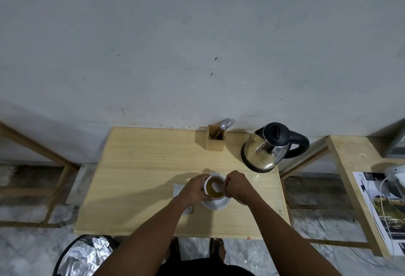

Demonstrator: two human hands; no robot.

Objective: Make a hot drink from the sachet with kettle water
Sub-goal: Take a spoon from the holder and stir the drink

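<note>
A white cup (215, 186) holding amber-brown liquid stands on a white saucer (215, 205) near the middle of the wooden table (142, 177). My left hand (195, 189) wraps around the cup's left side. My right hand (237, 184) is pinched over the cup's right rim on a small thin object I cannot identify. A pale flat sachet (178, 188) lies on the table, mostly hidden under my left hand. The steel kettle (268, 147) with black lid and handle stands at the back right of the table.
A wooden holder (215, 138) with a spoon and fork stands at the back beside the kettle. A bin with foil lining (84, 255) sits on the floor front left. A second wooden table (355, 166) with printed sheets stands to the right.
</note>
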